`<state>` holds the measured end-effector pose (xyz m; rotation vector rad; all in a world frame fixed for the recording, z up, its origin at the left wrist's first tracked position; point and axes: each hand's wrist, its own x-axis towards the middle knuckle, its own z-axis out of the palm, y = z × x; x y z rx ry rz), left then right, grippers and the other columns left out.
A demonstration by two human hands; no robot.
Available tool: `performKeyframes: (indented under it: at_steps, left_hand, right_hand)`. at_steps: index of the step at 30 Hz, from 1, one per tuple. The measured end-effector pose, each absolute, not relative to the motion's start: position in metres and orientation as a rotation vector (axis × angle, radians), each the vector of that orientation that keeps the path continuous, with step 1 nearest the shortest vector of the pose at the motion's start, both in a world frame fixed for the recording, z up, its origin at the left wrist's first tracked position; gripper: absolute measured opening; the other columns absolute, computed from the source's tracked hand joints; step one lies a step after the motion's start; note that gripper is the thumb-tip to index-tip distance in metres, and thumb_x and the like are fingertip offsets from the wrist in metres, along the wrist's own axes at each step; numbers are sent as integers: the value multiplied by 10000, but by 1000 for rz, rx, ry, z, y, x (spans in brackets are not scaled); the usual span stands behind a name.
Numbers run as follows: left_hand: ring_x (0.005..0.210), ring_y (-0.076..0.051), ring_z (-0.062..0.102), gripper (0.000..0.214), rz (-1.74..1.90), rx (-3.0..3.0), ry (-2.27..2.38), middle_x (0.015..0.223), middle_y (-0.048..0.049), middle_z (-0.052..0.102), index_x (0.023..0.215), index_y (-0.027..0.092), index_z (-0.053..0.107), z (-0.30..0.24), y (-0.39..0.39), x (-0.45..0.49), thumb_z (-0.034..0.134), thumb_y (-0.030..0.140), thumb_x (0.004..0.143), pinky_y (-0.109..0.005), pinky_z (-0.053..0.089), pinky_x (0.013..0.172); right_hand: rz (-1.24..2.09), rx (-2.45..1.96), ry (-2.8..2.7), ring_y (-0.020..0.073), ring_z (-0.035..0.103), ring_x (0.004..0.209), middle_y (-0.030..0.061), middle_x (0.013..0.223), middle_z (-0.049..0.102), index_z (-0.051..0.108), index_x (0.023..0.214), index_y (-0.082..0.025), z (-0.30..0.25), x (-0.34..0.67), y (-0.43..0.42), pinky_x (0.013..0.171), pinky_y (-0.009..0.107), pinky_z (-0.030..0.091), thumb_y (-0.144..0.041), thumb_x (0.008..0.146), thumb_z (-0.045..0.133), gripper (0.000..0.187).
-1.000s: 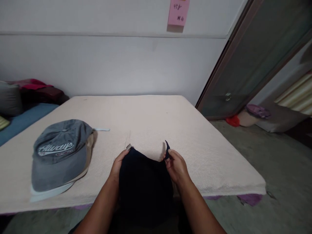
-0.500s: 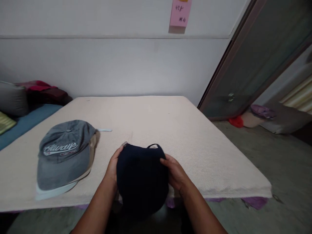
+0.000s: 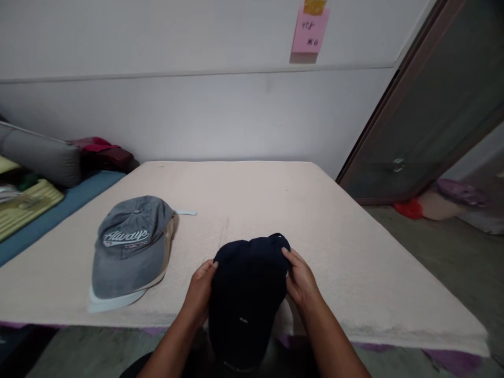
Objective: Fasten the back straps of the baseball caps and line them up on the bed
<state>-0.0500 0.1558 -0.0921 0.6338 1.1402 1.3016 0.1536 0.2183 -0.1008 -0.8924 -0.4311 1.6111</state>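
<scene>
Between my two hands is a dark navy baseball cap (image 3: 248, 294), held over the table's near edge with its brim toward me. My left hand (image 3: 202, 289) grips the cap's left side, the thumb on top. On the other side, my right hand (image 3: 300, 278) pinches the cap near its back strap, which loops up at the far end. To the left, a grey cap (image 3: 129, 247) with white "Always" lettering lies on top of a tan and a pale blue cap, their edges showing beneath it. A light strap (image 3: 186, 213) sticks out behind that stack.
The caps lie on a table with a cream cloth (image 3: 252, 194), set against a white wall. A pink note (image 3: 310, 31) is taped up there. Left are a grey cushion (image 3: 43, 152) and a blue surface (image 3: 94, 184). A glass sliding door (image 3: 409, 131) stands right.
The navy cap has tilted in my hands, so its brim and a small white mark on it now show. My view has shifted left, and the stacked caps stay in place.
</scene>
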Motion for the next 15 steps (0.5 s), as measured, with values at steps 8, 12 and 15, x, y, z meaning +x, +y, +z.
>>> performKeyframes:
  at_steps: [8, 12, 15]
  left_hand:
    - [578, -132, 571, 399, 1467, 848, 1491, 675, 28, 654, 936, 166, 622, -20, 183, -127, 732, 385, 622, -209, 408, 548]
    - [552, -98, 518, 352, 1624, 932, 1661, 609, 60, 601, 920, 171, 606, 31, 197, -179, 691, 396, 663, -189, 402, 558]
    - [557, -68, 484, 249, 1616, 1040, 1967, 588, 73, 568, 861, 154, 584, 49, 208, -217, 562, 388, 777, -189, 408, 604]
  right_hand:
    - [1843, -839, -458, 112, 567, 533, 1, 642, 637, 629, 877, -185, -104, 129, 212, 489, 219, 419, -285, 724, 651, 184]
    - [1837, -860, -448, 118, 573, 555, 21, 672, 646, 621, 880, -174, -106, 125, 211, 505, 224, 419, -286, 709, 658, 207]
    - [1838, -871, -454, 111, 566, 547, 15, 664, 640, 623, 861, -173, -105, 123, 209, 506, 221, 419, -277, 698, 661, 198]
